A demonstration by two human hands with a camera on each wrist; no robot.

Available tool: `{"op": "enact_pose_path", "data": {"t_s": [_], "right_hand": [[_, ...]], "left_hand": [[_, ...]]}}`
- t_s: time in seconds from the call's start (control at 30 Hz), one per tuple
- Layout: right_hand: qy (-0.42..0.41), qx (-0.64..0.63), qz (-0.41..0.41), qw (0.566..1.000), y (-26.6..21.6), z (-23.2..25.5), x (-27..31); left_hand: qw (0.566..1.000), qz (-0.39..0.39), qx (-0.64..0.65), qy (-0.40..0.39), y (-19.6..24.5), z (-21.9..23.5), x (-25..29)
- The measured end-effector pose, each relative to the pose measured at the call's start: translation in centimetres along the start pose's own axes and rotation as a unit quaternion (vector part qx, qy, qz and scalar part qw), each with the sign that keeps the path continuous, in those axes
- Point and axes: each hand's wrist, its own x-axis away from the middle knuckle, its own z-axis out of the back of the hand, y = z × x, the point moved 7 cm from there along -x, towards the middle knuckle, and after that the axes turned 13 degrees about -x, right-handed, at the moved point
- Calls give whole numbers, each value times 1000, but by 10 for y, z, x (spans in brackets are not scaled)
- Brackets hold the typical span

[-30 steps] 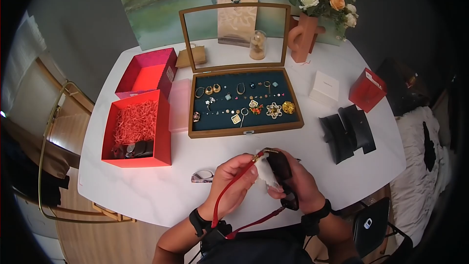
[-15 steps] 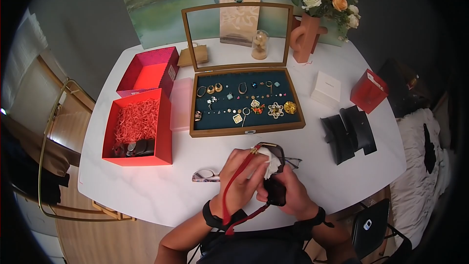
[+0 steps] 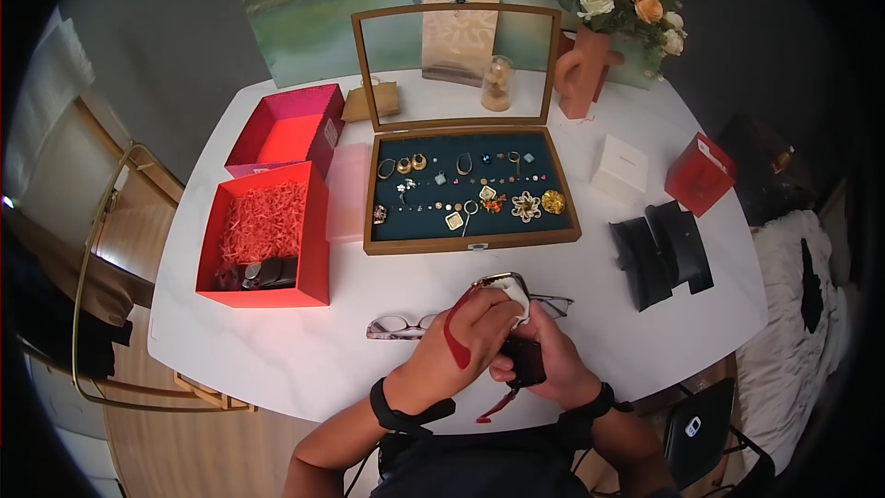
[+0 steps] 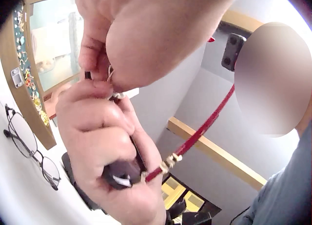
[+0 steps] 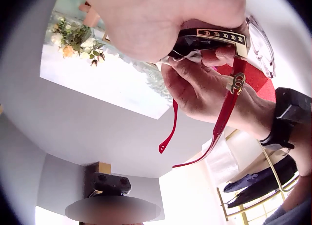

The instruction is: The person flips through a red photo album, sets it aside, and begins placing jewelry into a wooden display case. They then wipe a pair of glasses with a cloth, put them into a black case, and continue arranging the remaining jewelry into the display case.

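Observation:
A pair of sunglasses with dark lenses [image 3: 527, 362] and red temples [image 5: 225, 110] is held over the table's near edge. My right hand [image 3: 562, 364] grips its front at one lens, with the fingers wrapped round it in the left wrist view. My left hand [image 3: 452, 346] pinches a white cloth [image 3: 514, 291] against the other lens; its fingers hide most of that lens. One red temple lies over the back of the left hand. Clear-lens eyeglasses [image 3: 395, 325] lie left of the hands, and thin-framed eyeglasses [image 4: 34, 152] lie beyond the right hand.
Behind the hands stands an open glass-lidded jewelry case [image 3: 475, 246]. To the left are a red box with shredded paper [image 3: 263, 231] and a pink box [image 3: 286, 129]. A black folded case [image 3: 659, 258], white box [image 3: 619, 166] and red bag [image 3: 701, 175] sit right.
My left hand has moved in over the lens with the cloth, hiding more of both. The hands are closer together. The sunglasses have turned, and the thin-framed eyeglasses behind have come into sight.

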Motion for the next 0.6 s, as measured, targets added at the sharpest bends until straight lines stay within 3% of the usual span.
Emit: {"op": "enact_pose_path", "data": {"t_s": [0.07, 0.13, 0.2, 0.33, 0.4, 0.47, 0.53, 0.6], "right_hand": [[-12, -8, 27, 1000, 2, 6, -1], [-22, -17, 57, 998, 0, 2, 0], [73, 43, 122, 989, -9, 2, 4], [99, -6, 144, 985, -7, 1, 3], [27, -7, 143, 989, -7, -7, 4], [-9, -20, 139, 990, -10, -5, 5], [-45, -33, 134, 989, -10, -9, 5], [80, -31, 174, 981, -13, -1, 4]], "left_hand": [[996, -8, 74, -40, -1, 0, 1], [997, -37, 63, -37, 6, 6, 1], [996, -65, 52, -32, 10, 6, 3], [994, -111, 4, -4, 15, 8, 2], [993, -114, 11, -1, 15, 9, 3], [995, -39, 46, 74, 4, 16, 8], [993, -28, 53, 102, 3, 25, 9], [994, -94, 56, 21, 13, 18, 7]]}}
